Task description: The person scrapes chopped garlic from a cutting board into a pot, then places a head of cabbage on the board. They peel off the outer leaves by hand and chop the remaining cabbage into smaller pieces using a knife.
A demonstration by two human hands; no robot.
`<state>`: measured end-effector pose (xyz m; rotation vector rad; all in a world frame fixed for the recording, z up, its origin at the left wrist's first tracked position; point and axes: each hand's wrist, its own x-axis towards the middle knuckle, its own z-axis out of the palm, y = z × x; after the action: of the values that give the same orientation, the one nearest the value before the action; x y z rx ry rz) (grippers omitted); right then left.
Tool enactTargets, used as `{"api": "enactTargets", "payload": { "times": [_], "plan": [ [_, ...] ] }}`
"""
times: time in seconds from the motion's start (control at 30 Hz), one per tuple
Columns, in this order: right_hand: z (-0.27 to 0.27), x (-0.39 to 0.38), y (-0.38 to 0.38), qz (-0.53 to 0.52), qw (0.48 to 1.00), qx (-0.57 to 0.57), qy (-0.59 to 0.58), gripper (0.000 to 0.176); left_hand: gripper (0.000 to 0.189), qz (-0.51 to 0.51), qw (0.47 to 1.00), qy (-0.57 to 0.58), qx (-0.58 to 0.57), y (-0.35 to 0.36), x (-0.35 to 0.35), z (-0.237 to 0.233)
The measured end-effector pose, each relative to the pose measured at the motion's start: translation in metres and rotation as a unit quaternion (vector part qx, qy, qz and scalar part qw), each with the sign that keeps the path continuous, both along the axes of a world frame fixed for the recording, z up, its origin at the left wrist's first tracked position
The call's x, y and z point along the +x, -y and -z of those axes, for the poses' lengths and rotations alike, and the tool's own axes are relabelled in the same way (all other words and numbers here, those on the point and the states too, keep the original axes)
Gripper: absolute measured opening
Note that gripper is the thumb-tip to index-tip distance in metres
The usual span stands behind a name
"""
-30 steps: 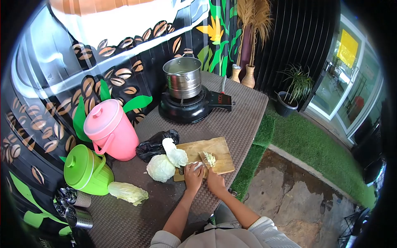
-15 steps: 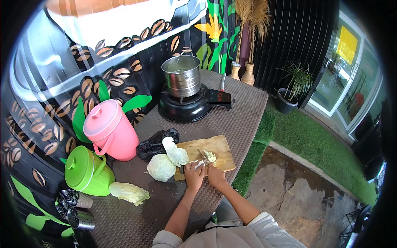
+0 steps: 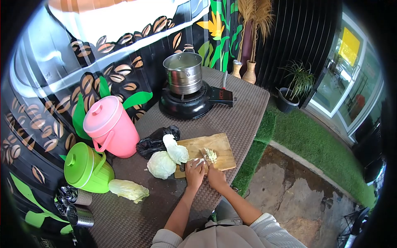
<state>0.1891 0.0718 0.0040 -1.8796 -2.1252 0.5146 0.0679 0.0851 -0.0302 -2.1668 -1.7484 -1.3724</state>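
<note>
On a wooden cutting board [image 3: 223, 144] at the table's front edge, my left hand [image 3: 194, 172] presses down on a pale piece of cabbage [image 3: 199, 161], fingers bent. My right hand [image 3: 216, 177] is closed round a knife, whose blade [image 3: 204, 153] points away from me beside the piece. Shredded cabbage [image 3: 211, 155] lies in a small heap right of the blade. A cabbage head [image 3: 161, 165] and a loose leaf [image 3: 175, 149] rest left of the board. The knife handle is mostly hidden by my fingers.
A steel pot [image 3: 182, 73] stands on a black portable stove [image 3: 185, 106] at the back. Pink [image 3: 113, 128] and green [image 3: 89, 170] lidded containers, a black plastic bag [image 3: 157, 142], a napa cabbage [image 3: 128, 190] and a metal utensil holder [image 3: 82, 217] are on the left.
The view has shifted slightly. Both hands stay at the board with nearly the same hold, and the knife blade has tilted slightly.
</note>
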Motion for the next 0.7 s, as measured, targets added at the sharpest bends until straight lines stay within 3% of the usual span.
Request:
{"api": "enactTargets", "payload": {
  "times": [0.1,0.7],
  "plan": [
    [0.002,-0.012,0.012,0.051,0.999,-0.005,-0.002,0.022,0.017,0.002,1.000,0.006,-0.003,-0.001,0.000,-0.001],
    [0.004,-0.009,-0.001,0.014,1.000,0.025,-0.001,0.022,0.011,0.011,1.000,0.003,-0.001,0.000,0.001,-0.007]
  ]
}}
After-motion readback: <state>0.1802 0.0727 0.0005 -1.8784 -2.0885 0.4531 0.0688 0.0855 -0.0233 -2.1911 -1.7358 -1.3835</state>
